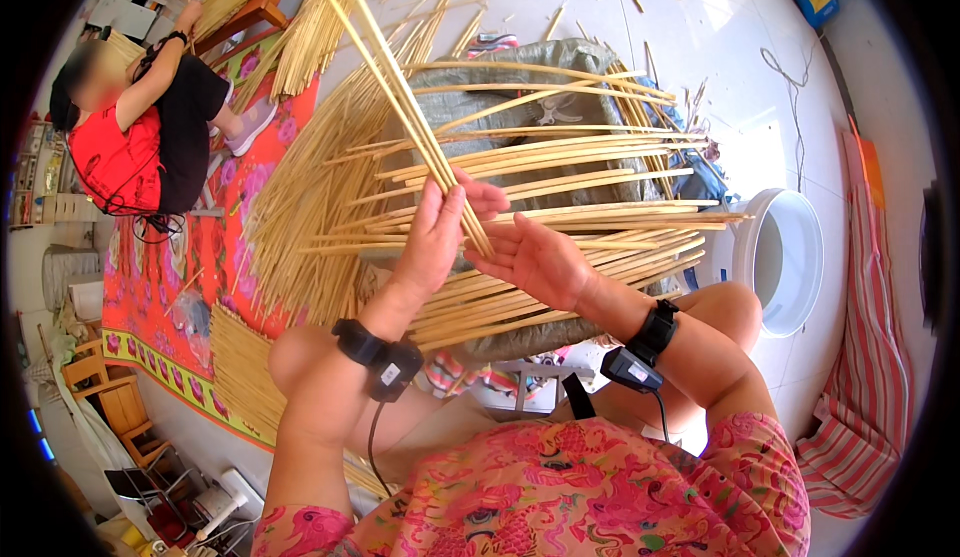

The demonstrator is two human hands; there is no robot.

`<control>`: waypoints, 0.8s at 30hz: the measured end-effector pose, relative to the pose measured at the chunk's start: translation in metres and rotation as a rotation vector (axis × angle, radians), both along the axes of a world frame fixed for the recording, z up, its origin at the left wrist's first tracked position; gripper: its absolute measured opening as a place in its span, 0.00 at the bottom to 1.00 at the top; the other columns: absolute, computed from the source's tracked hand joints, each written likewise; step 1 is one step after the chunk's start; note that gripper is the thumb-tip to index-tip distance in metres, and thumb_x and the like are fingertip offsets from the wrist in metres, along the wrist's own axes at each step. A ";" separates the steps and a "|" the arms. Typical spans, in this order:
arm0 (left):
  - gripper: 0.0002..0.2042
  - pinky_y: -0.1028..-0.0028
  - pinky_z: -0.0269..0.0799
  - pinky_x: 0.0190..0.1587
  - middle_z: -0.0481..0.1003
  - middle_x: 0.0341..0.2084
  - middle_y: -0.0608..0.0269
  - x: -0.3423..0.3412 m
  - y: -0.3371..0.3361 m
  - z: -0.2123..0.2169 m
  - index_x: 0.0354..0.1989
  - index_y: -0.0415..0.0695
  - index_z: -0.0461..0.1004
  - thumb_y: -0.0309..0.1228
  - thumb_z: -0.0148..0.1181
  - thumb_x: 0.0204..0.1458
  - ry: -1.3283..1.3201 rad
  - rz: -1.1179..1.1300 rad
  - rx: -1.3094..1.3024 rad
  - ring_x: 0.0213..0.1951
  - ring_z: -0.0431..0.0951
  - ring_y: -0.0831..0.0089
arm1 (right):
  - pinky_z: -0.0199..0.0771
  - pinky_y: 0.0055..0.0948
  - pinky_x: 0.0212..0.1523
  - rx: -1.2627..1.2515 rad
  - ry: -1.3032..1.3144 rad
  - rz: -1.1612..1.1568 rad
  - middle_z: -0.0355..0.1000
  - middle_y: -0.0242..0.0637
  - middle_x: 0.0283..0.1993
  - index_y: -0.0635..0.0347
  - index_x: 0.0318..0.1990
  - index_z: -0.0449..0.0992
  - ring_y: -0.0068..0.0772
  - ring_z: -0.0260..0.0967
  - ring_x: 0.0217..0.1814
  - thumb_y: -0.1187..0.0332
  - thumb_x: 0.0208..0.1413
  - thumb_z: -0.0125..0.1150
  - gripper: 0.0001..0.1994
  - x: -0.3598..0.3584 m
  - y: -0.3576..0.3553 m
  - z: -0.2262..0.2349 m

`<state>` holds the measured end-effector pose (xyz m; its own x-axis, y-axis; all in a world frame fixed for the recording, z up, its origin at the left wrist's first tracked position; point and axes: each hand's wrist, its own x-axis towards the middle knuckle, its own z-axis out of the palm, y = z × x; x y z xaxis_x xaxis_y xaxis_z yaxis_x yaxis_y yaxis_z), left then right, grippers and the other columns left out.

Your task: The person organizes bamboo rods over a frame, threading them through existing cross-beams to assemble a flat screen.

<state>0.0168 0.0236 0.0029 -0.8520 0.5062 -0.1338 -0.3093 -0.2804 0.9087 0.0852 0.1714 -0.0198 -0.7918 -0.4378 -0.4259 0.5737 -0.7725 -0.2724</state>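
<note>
Bamboo strips dominate the frame. Findings, left to right.

Upper left: a second person sits on a red floral mat, one arm raised toward a separate heap of strips. Not involved with the wearer's hands.

Lower left: wooden chairs and a flat mat of bound strips beside the wearer's knee.

Centre: a fan of strips spreads across the floor, partly over a grey sack. The left hand is closed around a small bundle of long strips that rises toward the top of the frame. The bundle's lower ends sit between the two hands. The right hand is released, palm up and fingers spread, touching the bundle's lower ends from beneath; it grips nothing. Both wrists carry black strapped devices with cables.

Centre right: horizontal strips lie stacked under and beyond the right hand, reaching toward a white basin at right. A striped cloth lies at the far right.

Risks, as judged:
- Bundle is held by one hand only; with the right palm open, strips could slide out and mix with the stack below.
- Long upper ends are unsupported and may bend or splay.
- Strip edges running across an open palm could cut or splinter.
- Wrist cables hang near the stacked strips and could snag.
</note>
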 end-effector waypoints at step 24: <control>0.06 0.85 0.48 0.20 0.56 0.20 0.74 -0.020 -0.021 0.021 0.42 0.44 0.63 0.31 0.40 0.61 0.011 0.234 -0.011 0.19 0.52 0.87 | 0.61 0.39 0.57 1.956 0.994 0.453 0.64 0.47 0.52 0.63 0.52 0.64 0.47 0.60 0.56 0.68 0.52 0.54 0.19 -0.022 0.027 -0.002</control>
<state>-0.0032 0.0027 0.0240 -0.9474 0.2934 -0.1282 -0.2271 -0.3335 0.9150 0.0628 0.1984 -0.0222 -0.9621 -0.2611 -0.0785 -0.1827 0.8311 -0.5253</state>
